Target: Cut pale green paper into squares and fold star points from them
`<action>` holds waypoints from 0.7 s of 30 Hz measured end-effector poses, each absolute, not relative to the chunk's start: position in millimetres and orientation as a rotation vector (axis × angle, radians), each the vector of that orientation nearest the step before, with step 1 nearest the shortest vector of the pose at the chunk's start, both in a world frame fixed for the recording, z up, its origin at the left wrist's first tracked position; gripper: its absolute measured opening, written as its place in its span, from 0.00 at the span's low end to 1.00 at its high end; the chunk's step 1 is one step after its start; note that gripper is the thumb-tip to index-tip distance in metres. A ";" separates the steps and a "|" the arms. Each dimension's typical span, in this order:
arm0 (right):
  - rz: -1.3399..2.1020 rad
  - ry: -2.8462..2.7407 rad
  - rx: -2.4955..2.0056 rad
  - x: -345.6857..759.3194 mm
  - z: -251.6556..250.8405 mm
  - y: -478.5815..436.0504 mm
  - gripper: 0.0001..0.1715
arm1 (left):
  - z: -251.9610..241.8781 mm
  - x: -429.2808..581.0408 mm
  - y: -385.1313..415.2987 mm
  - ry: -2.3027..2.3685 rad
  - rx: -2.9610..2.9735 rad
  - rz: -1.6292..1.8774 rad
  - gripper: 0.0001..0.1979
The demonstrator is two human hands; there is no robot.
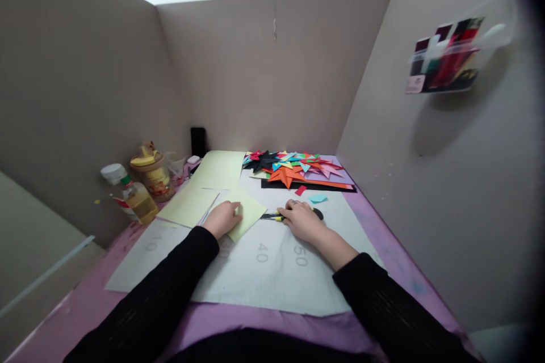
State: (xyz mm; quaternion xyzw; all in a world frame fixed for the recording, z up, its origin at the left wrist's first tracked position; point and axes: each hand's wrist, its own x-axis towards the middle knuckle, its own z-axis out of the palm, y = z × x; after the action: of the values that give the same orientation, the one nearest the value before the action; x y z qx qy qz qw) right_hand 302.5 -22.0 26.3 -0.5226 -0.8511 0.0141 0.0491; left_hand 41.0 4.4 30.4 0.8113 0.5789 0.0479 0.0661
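My left hand (224, 218) is curled, fingers pinching the edge of a pale yellow square of paper (247, 211) that lies on a white cutting mat (264, 261). My right hand (301, 218) lies on the mat over a black and yellow cutter or scissors (272, 216), fingers closed around its handle, whose black end (318, 214) sticks out to the right. More pale yellow sheets (200, 195) lie to the left of the square, running toward the back.
A heap of folded coloured paper shapes (293, 167) sits on black and purple sheets at the back. Small red (300, 190) and teal (317, 198) scraps lie in front. Bottles and jars (142, 184) stand at left. Cardboard walls enclose the desk; a hanging pocket (447, 57) holds papers.
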 end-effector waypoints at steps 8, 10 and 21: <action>-0.026 -2.606 -1.560 301.7 25.3 -18.4 0.19 | 42.5 32.0 10.1 1.226 2.755 0.077 0.19; -0.044 -2.606 -1.562 301.3 25.3 -18.9 0.19 | 42.0 40.7 2.6 1.199 2.822 0.175 0.19; -0.046 -2.625 -1.543 302.2 21.7 -17.3 0.19 | 11.8 48.3 3.6 1.048 2.762 -0.147 0.28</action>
State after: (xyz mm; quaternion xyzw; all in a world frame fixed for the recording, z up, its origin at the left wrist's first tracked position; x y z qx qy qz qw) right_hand 302.2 -17.3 21.7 -0.5062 -0.8610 -0.0150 0.0483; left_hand 48.3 3.6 11.8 0.9298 0.3528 -0.0494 0.0920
